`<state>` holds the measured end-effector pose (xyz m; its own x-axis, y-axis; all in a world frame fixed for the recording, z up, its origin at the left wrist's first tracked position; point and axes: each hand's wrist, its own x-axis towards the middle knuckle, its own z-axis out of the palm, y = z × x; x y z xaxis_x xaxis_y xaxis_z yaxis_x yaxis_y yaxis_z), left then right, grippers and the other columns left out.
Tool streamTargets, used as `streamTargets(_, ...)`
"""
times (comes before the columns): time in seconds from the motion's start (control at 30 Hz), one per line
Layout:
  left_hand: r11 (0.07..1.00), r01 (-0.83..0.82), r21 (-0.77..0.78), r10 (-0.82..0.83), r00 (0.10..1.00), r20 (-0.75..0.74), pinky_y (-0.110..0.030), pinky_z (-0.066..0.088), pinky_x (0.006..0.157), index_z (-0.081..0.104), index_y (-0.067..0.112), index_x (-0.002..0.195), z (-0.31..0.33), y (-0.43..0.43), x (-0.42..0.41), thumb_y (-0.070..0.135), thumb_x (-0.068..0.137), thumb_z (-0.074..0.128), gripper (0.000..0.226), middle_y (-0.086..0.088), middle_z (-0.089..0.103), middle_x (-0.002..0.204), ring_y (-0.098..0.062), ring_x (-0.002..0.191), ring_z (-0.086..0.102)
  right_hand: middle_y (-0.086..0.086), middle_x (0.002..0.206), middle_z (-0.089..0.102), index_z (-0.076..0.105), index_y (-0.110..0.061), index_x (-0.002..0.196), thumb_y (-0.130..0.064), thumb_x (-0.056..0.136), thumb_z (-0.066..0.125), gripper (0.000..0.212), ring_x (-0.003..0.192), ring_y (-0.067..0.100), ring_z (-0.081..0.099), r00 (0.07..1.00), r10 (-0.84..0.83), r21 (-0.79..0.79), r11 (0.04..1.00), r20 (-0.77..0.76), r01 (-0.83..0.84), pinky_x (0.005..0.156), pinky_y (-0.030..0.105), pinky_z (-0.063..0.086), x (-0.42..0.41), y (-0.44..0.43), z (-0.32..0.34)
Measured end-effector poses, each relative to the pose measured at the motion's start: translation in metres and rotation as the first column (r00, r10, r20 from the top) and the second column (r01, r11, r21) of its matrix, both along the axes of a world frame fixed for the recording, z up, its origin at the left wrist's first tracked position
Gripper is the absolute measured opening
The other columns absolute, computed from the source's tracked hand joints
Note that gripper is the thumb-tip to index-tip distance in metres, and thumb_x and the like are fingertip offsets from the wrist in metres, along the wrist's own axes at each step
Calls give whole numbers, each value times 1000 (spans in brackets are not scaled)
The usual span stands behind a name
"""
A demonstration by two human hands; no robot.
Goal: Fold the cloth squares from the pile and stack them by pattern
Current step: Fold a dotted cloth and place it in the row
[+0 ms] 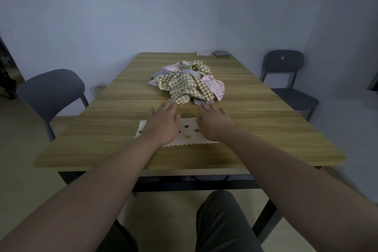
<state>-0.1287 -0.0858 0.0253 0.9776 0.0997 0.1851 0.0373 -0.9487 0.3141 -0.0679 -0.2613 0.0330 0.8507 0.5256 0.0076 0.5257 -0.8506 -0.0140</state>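
Near the front edge of the counter [102, 149]: dotted cloth [188, 131] lying flat | left hand [161, 125] and right hand [214, 122] both spread over it, fingers straight, grip released, holding nothing | messy pile [186, 82] just past the fingertips | pink stack [203, 53] and grey stack [222, 53] side by side at the far edge

I see a wood-grain table [266, 129] w/ a dark frame underneath. Mid-table sits a loose pile [185, 82] of cloth squares: brown-cream check, pink floral, grey-lilac. Near the front edge, apart from it, a cream cloth [189, 131] w/ brown dots lies flat, zigzag edge showing. At the far edge, right of ctr, two small stacks sit just beside each other: pink stack [203, 53] on the left, grey stack [222, 53] on the right.
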Motion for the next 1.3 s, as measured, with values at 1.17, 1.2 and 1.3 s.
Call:
streamTargets(1.17, 981, 119, 153, -67, 950, -305, -46, -3, 126, -6, 20, 162, -24, -2, -8, 81, 91, 8, 95, 3, -13, 169, -16, 155, -11, 0, 91, 58, 52, -19, 98, -25, 94, 58, 10, 81, 18, 54, 942, -188, 500, 809, -277, 308, 62, 31, 43, 20, -10, 1)
streamTargets(1.2, 981, 119, 156, -66, 949, -307, -47, -3, 126, -6, 21, 162, -24, -2, -8, 83, 89, 8, 96, 3, -13, 169, -17, 156, -11, -2, 89, 57, 53, -19, 100, -25, 94, 60, 11, 80, 18, 55, 936, -183, 575, 748, -301, 331, 62, 30, 43, 19, -10, 4)
streamTargets(1.3, 979, 119, 163, -62, 945, -320, -49, -4, 125, -8, 21, 162, -23, -4, -7, 88, 84, 8, 103, 3, -15, 169, -21, 156, -11, -1, 86, 57, 57, -17, 102, -29, 98, 59, 13, 77, 17, 55, 908, -199, 633, 662, -369, 402, 63, 29, 44, 19, -8, 11)
